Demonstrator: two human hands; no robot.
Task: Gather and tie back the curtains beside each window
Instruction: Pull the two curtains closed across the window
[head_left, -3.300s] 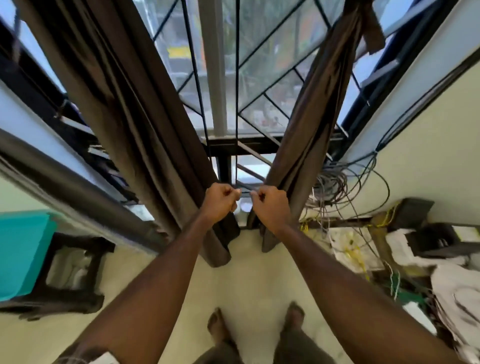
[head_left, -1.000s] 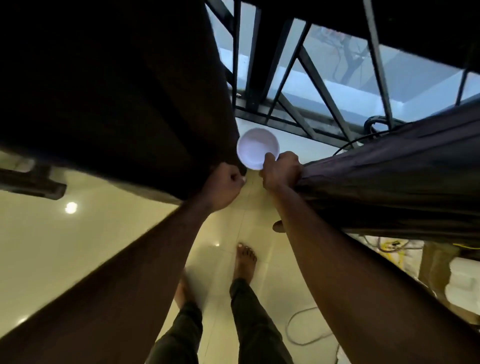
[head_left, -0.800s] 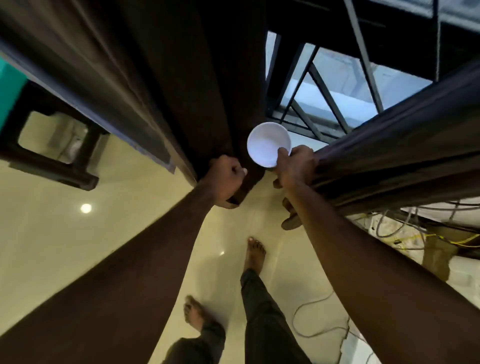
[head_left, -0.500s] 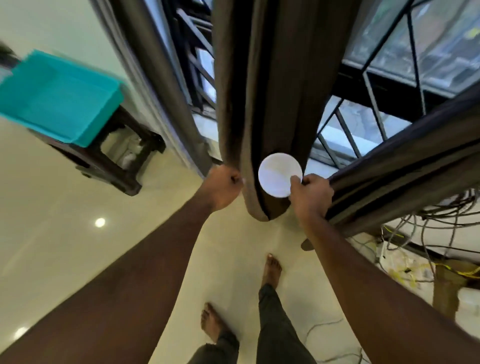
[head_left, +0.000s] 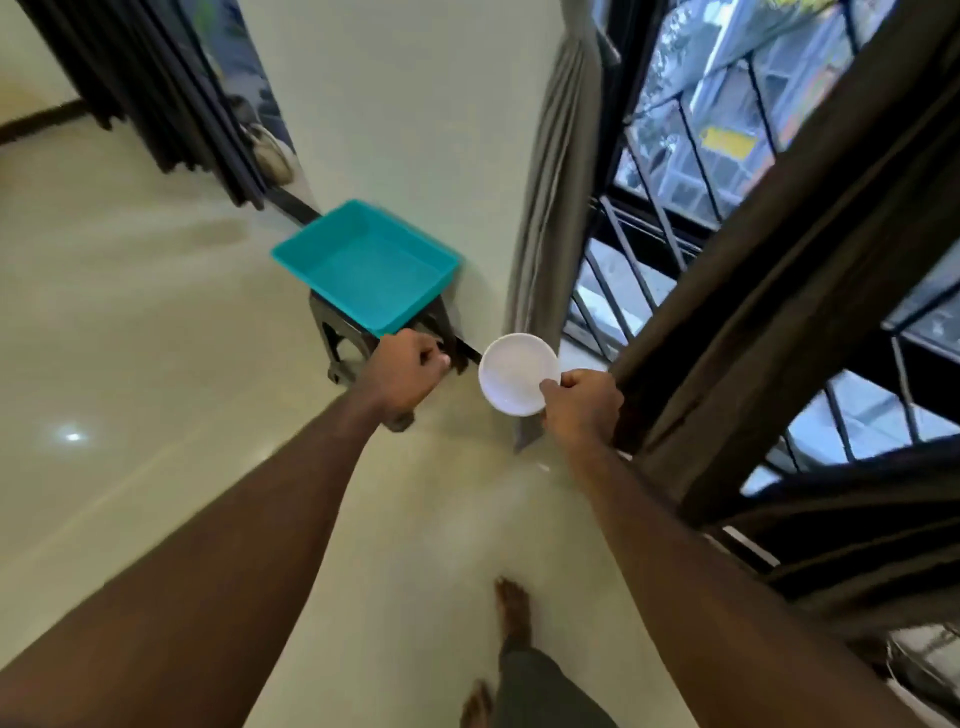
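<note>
Hands reach out in front of the person in the head view. The right hand (head_left: 582, 410) has its fingers curled tight around a bunched brown curtain (head_left: 769, 291), and its thumb and fingers also pinch the edge of a small white bowl (head_left: 519, 381). That curtain stretches up and to the right, across the window with black bars (head_left: 670, 171). The left hand (head_left: 405, 376) is a closed fist, well apart from the curtain — I cannot tell if something small is inside it. Behind the fist is a dark stool (head_left: 345, 338) with a teal tray (head_left: 366, 265) on top, right against the pale wall (head_left: 415, 104). A grey curtain (head_left: 558, 171) hangs straight down at the left edge of the window, just behind the bowl; no hand is on it. More dark curtains (head_left: 156, 88) hang far off at the top left. Down below is a shiny cream floor (head_left: 130, 322), and the person's bare foot (head_left: 511, 613) stands on it. The tray looks a little blurry.
</note>
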